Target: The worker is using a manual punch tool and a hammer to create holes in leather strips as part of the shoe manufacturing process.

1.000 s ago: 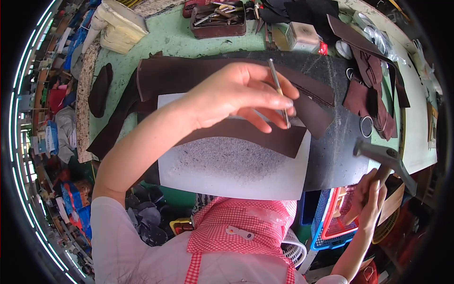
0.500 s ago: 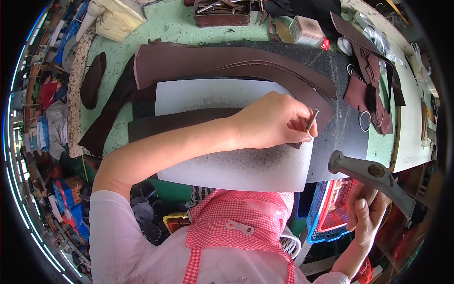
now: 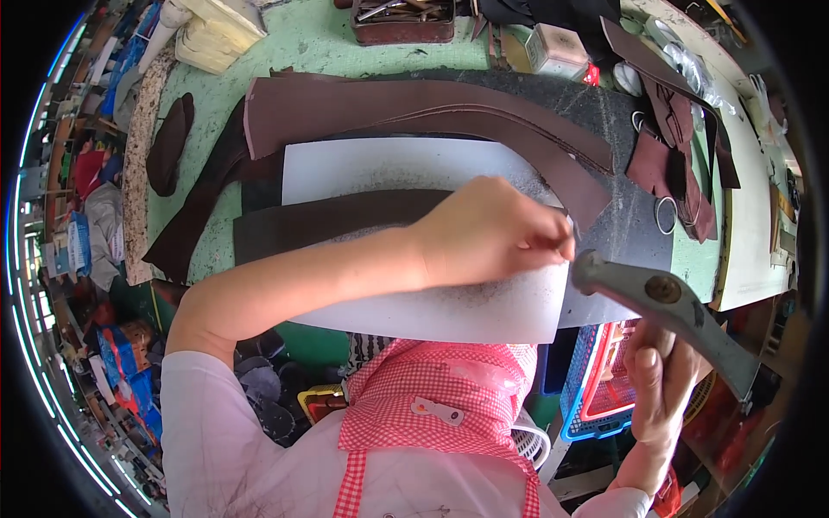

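- Leather strip [image 3: 337, 214] first: it lies dark and long across the white sheet [image 3: 414, 315], its left end running past the sheet onto the black mat [image 3: 256, 194]; the right part is hidden by the left hand [image 3: 492, 233]. It is best kept flat, since a curl underneath would make the work uneven.
- Left fingers are clenched near the sheet's right edge. What they pinch, if anything, is lost in blur, so I cannot tell it. A firm, upright pinch, with the wrist steady, should suit this fine work.
- Right hand [image 3: 665, 384] grasps the hammer [image 3: 691, 315] by the handle, fingers wrapped close under the head. That short hold gives control; light, square taps would fit it better than a big swing.
- Round end of the hammer points toward the left fingers and looks just beside them. Depth is hard to read here, so care is wise: a slip could catch the knuckles.
- White sheet rests on the mat, which lies on the green table [image 3: 302, 52]. Working well inside the sheet's edge would give firmer backing.
- Brown leather pieces [image 3: 363, 108] lie just beyond the sheet; best leave them clear of the strip.
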`<state>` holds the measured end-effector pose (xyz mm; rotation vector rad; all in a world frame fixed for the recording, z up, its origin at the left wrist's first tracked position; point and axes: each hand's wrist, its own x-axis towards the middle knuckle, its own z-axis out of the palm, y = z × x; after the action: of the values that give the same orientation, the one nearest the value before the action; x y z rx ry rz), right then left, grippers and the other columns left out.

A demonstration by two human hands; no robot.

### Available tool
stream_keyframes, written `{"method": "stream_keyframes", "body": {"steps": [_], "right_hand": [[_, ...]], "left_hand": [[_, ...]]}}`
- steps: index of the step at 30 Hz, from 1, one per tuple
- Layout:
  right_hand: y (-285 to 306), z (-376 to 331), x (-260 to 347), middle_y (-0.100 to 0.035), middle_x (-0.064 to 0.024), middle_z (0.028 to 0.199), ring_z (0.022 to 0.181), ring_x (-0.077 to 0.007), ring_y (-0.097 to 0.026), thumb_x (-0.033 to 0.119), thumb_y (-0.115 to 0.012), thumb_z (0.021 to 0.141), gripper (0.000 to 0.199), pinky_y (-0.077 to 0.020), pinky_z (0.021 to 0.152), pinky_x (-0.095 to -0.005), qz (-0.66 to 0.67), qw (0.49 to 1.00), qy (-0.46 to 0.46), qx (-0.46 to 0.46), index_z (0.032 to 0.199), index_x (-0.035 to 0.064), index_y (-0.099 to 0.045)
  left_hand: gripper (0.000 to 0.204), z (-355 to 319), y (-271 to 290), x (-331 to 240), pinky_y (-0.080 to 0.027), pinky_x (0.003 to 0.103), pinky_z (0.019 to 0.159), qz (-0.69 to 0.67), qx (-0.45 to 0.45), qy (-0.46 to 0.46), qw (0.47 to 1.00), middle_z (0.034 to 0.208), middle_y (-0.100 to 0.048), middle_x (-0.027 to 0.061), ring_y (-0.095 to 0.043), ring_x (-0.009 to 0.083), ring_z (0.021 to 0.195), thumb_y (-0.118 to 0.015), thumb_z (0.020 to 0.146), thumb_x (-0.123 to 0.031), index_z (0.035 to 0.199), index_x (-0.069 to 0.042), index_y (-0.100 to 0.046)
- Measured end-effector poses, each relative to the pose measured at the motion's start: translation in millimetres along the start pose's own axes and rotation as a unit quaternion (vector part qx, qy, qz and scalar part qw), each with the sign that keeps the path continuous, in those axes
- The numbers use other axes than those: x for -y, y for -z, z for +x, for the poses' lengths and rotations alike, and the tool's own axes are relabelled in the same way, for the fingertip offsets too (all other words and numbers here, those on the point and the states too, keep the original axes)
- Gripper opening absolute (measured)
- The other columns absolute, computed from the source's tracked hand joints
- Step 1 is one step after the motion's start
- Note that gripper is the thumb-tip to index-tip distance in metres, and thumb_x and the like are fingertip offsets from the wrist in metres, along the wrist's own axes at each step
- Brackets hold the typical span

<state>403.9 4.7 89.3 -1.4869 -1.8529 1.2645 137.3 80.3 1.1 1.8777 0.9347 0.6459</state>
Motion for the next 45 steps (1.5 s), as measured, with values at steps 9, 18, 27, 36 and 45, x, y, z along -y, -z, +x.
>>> {"method": "stream_keyframes", "body": {"steps": [9, 18, 27, 36, 45], "right_hand": [[-6.7, -6.5, 2.0, -0.052, -0.0033, 0.070, 0.049, -0.0040, -0.038, 0.036, -0.054, 0.098, 0.042, -0.0254, 0.041, -0.0169, 0.043, 0.986, 0.035, -0.160, 0.104, -0.0051, -0.051], [-9.8, -8.2, -10.5, -0.047, -0.0010, 0.069, 0.051, -0.0050, -0.036, 0.038, -0.049, 0.100, 0.041, -0.0278, 0.049, -0.0204, -0.042, 0.996, 0.056, -0.062, 0.110, -0.0015, -0.050], [11.1, 33.0, 38.7, -0.051, -0.0032, 0.062, 0.045, -0.0055, -0.045, 0.048, -0.056, 0.094, 0.051, -0.0330, 0.042, -0.0159, 0.037, 0.989, 0.060, -0.133, 0.079, -0.0007, -0.050], [-18.2, 16.3, 15.8, -0.045, 0.0010, 0.066, 0.053, -0.0047, -0.035, 0.040, -0.050, 0.098, 0.042, -0.0282, 0.052, -0.0211, -0.075, 0.994, 0.045, -0.064, 0.107, -0.0008, -0.049], [-2.6, -7.1, -1.7, -0.057, -0.0069, 0.080, 0.068, -0.0106, -0.054, 0.051, -0.058, 0.091, 0.058, -0.0425, 0.061, -0.0231, -0.134, 0.981, 0.030, -0.139, 0.105, -0.0054, -0.056]], "left_hand": [[0.017, 0.2, 3.8, -0.9, -0.055, 0.025, 0.073, -0.072, 0.000, 0.032, 0.997, 0.089, -0.073, 0.0085, -0.071, 0.0136, 0.079, -0.069, 0.085, -0.014, 0.097, -0.002, -0.070], [0.012, -4.0, 8.7, 0.5, -0.055, 0.025, 0.071, -0.046, -0.006, 0.028, 0.999, 0.086, -0.071, 0.0066, -0.070, 0.0140, 0.078, -0.067, 0.085, -0.008, 0.096, -0.005, -0.069], [0.014, -3.7, 10.8, 2.4, -0.055, 0.025, 0.074, -0.103, 0.002, 0.035, 0.994, 0.085, -0.072, 0.0085, -0.070, 0.0143, 0.079, -0.066, 0.086, -0.010, 0.095, -0.001, -0.070], [0.011, -8.9, 11.1, 5.1, -0.053, 0.027, 0.067, -0.022, -0.026, 0.006, 0.999, 0.087, -0.071, 0.0058, -0.069, 0.0200, 0.072, -0.069, 0.083, -0.013, 0.092, -0.006, -0.070], [0.020, -13.7, 11.8, 3.4, -0.053, 0.028, 0.063, 0.101, -0.034, -0.064, 0.992, 0.086, -0.071, 0.0023, -0.068, 0.0208, 0.073, -0.072, 0.081, -0.022, 0.096, -0.008, -0.071]]}}
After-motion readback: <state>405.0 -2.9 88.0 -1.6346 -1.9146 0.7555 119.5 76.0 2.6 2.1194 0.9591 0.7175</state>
